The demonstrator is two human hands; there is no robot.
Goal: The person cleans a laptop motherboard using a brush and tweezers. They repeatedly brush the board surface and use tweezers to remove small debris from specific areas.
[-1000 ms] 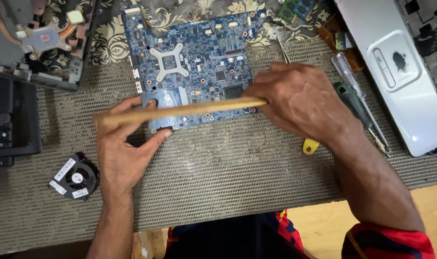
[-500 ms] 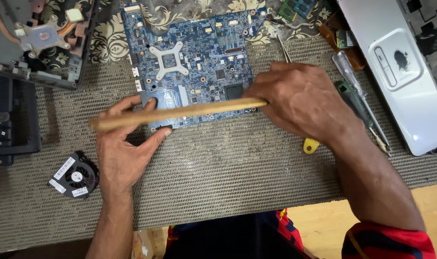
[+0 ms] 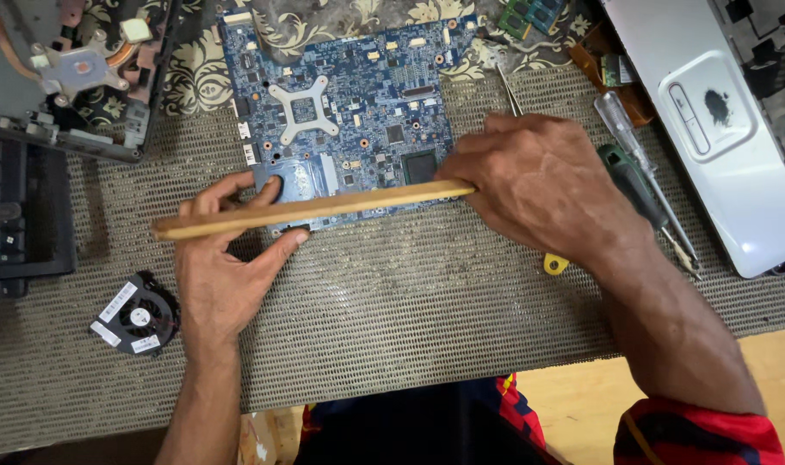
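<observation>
A blue circuit board (image 3: 358,95) with a silver cross-shaped bracket lies on a woven grey mat (image 3: 410,319). A long thin wooden stick (image 3: 341,204) lies across the board's near edge, slanting down to the left. My right hand (image 3: 539,185) grips the stick's right end, knuckles up. My left hand (image 3: 216,275) holds the board's near left corner, fingers on top under the stick and thumb at the edge.
A small black fan (image 3: 134,314) lies at the left. An opened laptop base with a heatsink (image 3: 74,69) and a black keyboard (image 3: 14,224) are further left. Screwdrivers (image 3: 633,146) and a silver laptop cover (image 3: 711,146) lie to the right.
The stick has slid a little to the left, its left end dropping slightly. Both hands stay in nearly the same place.
</observation>
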